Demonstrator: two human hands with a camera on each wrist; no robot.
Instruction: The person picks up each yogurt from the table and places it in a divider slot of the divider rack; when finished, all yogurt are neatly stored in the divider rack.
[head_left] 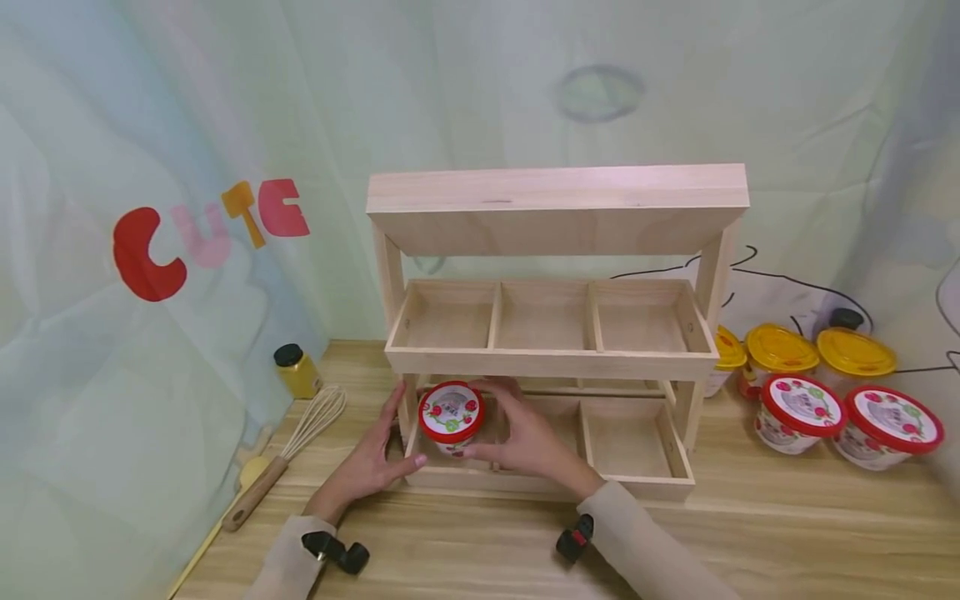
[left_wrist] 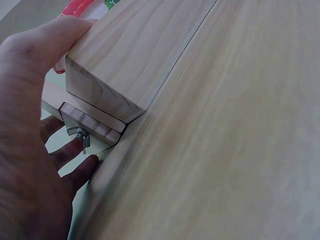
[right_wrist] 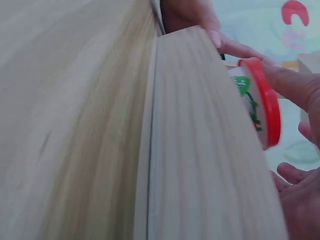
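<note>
A paper tub with a red lid [head_left: 452, 412] is in the left part of the lower tray of a wooden shelf stand [head_left: 555, 364]. My right hand [head_left: 534, 437] holds it from the right, thumb at the front and fingers toward the back; the right wrist view shows the red lid [right_wrist: 267, 102] beside those fingers. My left hand [head_left: 369, 464] is at the stand's left front corner, thumb over the lower tray's edge and fingers spread along the outer side. In the left wrist view, fingers [left_wrist: 80, 172] hang near a wing nut [left_wrist: 80, 134]; contact there is unclear.
Two more red-lidded tubs [head_left: 801, 414] stand at right, before several yellow-lidded tubs [head_left: 855, 354]. At left lie a whisk [head_left: 300, 437] and a yellow jar with a black lid [head_left: 298, 372]. The stand's upper tray [head_left: 551, 362] overhangs the lower one.
</note>
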